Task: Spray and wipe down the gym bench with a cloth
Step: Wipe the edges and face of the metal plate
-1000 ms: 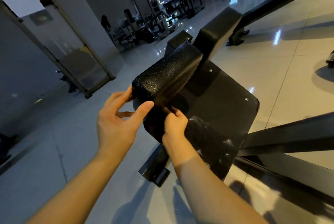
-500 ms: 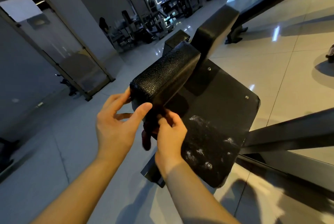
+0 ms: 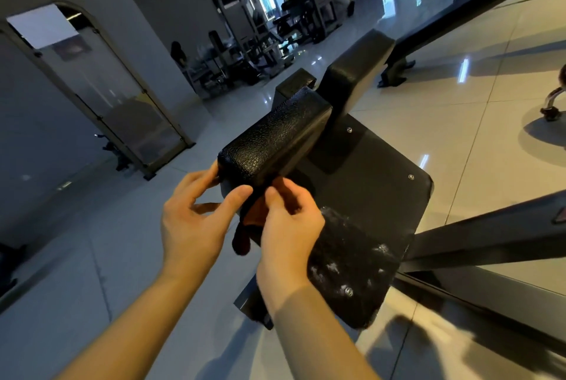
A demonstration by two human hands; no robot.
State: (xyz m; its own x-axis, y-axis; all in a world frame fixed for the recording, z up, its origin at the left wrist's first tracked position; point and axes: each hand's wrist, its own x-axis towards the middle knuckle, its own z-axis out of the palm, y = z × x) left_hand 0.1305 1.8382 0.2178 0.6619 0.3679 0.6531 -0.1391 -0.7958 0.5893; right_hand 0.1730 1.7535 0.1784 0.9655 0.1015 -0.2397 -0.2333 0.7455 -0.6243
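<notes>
Cloth (image 3: 248,224), dark reddish, hangs bunched just below the near end of the bench pad (image 3: 275,140), pinched by the right hand (image 3: 291,232) with thumb and fingers curled on it. Left hand (image 3: 196,220) grasps the pad's near end, fingers on its left edge, thumb at its lower front edge. Black base plate (image 3: 376,192) lies right of the hands, white smears on its near part. Open tiled floor (image 3: 92,257) lies left; frame bar (image 3: 490,241) crowds the right.
</notes>
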